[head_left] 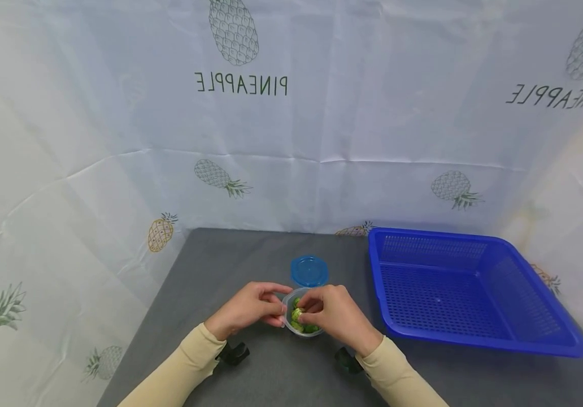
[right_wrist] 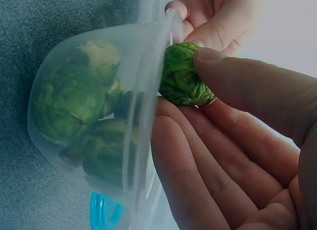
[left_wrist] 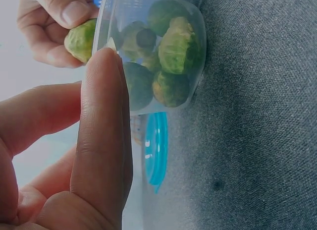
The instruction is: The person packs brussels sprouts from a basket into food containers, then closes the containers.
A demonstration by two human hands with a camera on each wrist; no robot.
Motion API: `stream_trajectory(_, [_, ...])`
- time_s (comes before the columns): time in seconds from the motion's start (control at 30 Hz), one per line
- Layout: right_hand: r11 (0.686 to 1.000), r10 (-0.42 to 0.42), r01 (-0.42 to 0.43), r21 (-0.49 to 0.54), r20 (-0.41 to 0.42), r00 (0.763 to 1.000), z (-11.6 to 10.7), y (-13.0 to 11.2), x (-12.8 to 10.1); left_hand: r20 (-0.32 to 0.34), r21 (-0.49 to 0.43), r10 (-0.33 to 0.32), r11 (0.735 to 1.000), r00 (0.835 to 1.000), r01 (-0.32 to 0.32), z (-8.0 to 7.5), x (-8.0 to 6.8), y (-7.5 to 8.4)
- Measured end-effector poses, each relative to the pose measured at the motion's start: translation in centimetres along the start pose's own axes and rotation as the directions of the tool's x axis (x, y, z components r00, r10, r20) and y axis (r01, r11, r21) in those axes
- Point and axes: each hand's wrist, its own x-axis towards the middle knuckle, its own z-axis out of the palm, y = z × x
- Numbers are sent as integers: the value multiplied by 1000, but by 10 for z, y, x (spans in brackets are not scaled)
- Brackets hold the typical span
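Here, on the grey worktop [head_left: 251,254], near its front edge and about midway along it: a small clear plastic container [head_left: 301,327] with several Brussels sprouts [left_wrist: 176,46] inside, standing upright on the cloth-like surface. Left hand [head_left: 248,310] at the container's left side, fingers curled to the wall and rim, holding it steady; thumb [left_wrist: 101,131] seen lying against the clear wall in the left wrist view. Right hand [head_left: 334,314] over the container's mouth, thumb and fingertips clamped on one Brussels sprout [right_wrist: 183,74], pinched just at the rim, outside the wall, touching the edge. Other sprouts packed at the bottom, touching each other. Just behind the container, toward the back edge: a round blue lid [head_left: 309,270], flat on the worktop, apart from the container. On the right part of the worktop, reaching to the right edge: a blue plastic basket [head_left: 520,339] with perforated walls and floor, well apart from both hands. Behind and around: a white pineapple-printed cloth [head_left: 118,141] as backdrop. Beige sleeves [head_left: 185,367] on both forearms.
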Motion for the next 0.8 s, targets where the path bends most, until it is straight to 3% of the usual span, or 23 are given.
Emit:
stream_trajectory(0.27, [1000, -14, 14, -28, -13, 1000, 3, 3, 1, -1, -4, -4, 1000, 1000, 4, 0, 0, 0])
stream_trajectory(0.43, [999, 18, -23, -42, -111, 994, -4, 3, 0, 4, 4, -9, 1000, 1000, 9, 0, 1, 1])
stream_trajectory(0.63, [996, 64, -79, -36, -317, 946, -12, 7, 7, -2, 10, -15, 1000, 1000, 15, -2, 1, 2])
stream_trajectory(0.8, [994, 73, -101, -45, -425, 902, -9, 19, 17, -6, 9, -24, 1000, 1000, 24, -2, 1, 2])
